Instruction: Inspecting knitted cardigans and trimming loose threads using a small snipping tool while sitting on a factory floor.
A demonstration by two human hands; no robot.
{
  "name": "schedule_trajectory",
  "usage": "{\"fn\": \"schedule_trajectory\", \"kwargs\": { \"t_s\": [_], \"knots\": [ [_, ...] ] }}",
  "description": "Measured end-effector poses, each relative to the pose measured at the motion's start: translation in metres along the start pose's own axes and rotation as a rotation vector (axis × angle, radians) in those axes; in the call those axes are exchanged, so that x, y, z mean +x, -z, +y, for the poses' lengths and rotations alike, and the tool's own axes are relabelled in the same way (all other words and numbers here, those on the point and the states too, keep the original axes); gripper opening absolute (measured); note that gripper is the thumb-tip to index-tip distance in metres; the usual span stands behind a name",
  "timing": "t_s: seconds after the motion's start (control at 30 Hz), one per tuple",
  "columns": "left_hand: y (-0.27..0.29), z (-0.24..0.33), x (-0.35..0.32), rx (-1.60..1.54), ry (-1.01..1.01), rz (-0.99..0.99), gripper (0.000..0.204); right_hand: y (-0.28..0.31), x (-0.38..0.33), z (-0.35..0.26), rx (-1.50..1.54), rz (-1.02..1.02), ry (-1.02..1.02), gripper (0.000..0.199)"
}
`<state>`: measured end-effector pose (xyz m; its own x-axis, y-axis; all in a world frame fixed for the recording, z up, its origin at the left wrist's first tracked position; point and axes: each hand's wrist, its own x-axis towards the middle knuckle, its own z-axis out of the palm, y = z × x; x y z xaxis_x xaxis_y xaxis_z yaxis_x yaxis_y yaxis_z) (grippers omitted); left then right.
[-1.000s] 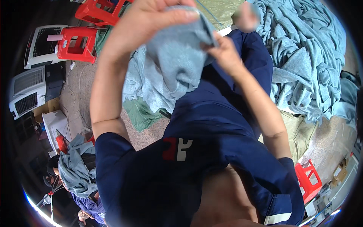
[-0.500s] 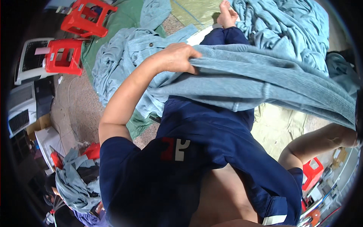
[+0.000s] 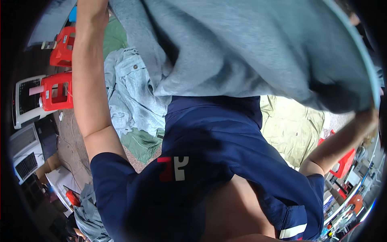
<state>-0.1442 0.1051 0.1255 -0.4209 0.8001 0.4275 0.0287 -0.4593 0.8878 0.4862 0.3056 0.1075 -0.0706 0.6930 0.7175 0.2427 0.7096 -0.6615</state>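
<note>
A large blue-grey knit garment [image 3: 225, 52] hangs raised and spread in front of me, across the upper part of the head view. Its upper left corner runs to my left hand [image 3: 93, 9], which is cut off by the top edge, so most of its fingers do not show. On the far right, my right hand [image 3: 366, 116] grips the garment's lower edge, its fingers partly hidden by the cloth. The cloth sags between the two hands over my legs in dark blue trousers. A light blue buttoned garment [image 3: 133, 86] lies on the floor beside my left leg.
Red plastic stools [image 3: 56, 92] stand at the left near white-framed equipment [image 3: 26, 149]. Green sheeting [image 3: 141, 144] and a pale yellow sheet [image 3: 292, 129] cover parts of the floor. Another red stool [image 3: 344, 163] and assorted items are at the right. Grey-blue cloth [image 3: 90, 213] lies at the lower left.
The garment has gone from a gathered band across my legs to a raised, spread sheet. My left hand has moved up and left; my right hand has risen slightly at the right.
</note>
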Motion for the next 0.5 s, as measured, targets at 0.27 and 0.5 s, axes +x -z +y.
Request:
{"fn": "schedule_trajectory", "kwargs": {
  "t_s": [0.27, 0.5],
  "knots": [
    [0.176, -0.232, -0.052, 0.729, 0.834, 0.382, 0.030, -0.256, -0.198, -0.119, -0.089, -1.338, -0.247, 0.044],
    [0.045, -0.238, -0.155, 1.071, 0.152, -0.047, 0.025, -0.219, -0.239, -0.064, 0.019, -0.699, -0.350, 0.037]
  ]
}}
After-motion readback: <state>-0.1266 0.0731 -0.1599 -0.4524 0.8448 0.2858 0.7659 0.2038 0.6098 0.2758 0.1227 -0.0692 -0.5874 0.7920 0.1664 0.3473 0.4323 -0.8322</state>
